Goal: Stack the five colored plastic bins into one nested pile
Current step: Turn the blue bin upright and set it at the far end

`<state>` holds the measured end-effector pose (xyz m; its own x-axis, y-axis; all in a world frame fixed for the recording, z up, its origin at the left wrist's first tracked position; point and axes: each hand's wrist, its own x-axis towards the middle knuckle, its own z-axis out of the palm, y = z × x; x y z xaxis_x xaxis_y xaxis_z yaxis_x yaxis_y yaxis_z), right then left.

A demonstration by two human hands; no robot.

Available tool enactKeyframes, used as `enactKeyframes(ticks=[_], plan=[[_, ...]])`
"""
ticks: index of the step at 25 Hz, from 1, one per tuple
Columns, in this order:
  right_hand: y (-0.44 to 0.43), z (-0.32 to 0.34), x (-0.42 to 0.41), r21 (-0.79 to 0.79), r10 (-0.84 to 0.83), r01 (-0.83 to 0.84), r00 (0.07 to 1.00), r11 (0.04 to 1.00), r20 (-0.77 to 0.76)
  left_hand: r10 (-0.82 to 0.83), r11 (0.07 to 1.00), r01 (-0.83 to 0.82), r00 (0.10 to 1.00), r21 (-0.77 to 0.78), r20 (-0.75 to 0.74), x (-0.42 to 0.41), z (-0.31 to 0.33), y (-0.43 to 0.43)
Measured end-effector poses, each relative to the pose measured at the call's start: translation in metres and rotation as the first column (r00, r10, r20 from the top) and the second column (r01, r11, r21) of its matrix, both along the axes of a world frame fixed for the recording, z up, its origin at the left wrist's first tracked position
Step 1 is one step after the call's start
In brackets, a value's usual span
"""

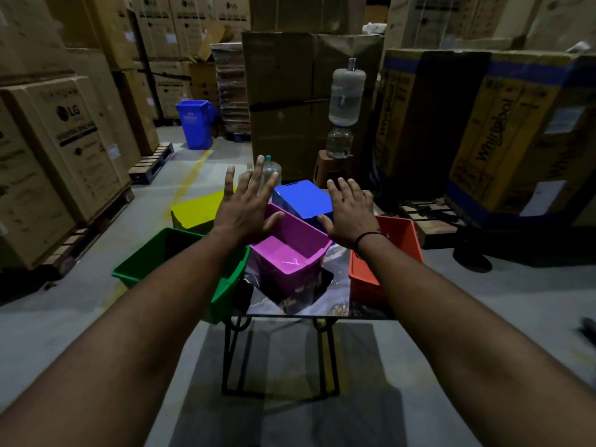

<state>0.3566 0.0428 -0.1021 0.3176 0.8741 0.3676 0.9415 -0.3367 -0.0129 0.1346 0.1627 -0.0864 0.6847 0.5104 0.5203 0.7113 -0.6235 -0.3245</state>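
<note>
Hands, left (246, 211) and right (350, 211), hover mid-frame with fingers spread wide, empty, above the pink bin (290, 253) and blue bin (303, 200).

Dim warehouse light, seemingly from overhead. The colored bins look oversaturated against murky surroundings. Glare streaks the glossy table top (335, 279). Deep shadows pool under the table. Edges bend with wide-angle distortion; cardboard boxes (64, 150) look soft.

- Small glossy tabletop (335, 304) on black metal legs, standing on a grey floor.
- On it, separate: green bin (154, 262), yellow bin (196, 211), pink bin (290, 253), blue bin (303, 198) upside down, orange bin (396, 230).
</note>
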Motion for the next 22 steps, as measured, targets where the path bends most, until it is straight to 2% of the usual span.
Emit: enactKeyframes(ticks=[9,14,17,22], plan=[[0.107,-0.036,0.029,-0.054,-0.057,0.055,0.998,0.997,-0.031,-0.052,0.990,0.048,0.998,-0.132,-0.028,0.038,-0.041,0.134],[0.123,-0.077,0.038,-0.174,-0.098,0.079,0.990,0.981,-0.105,-0.082,0.979,0.071,0.995,-0.193,-0.051,0.049,-0.078,0.165],[0.137,-0.089,0.046,-0.190,-0.132,0.103,0.980,0.976,-0.148,-0.098,0.975,0.072,0.989,-0.212,-0.114,0.054,-0.097,0.180],[0.162,-0.102,0.065,-0.221,-0.155,0.112,0.970,0.969,-0.188,-0.081,0.957,0.041,0.988,-0.288,-0.128,0.073,-0.116,0.204]])
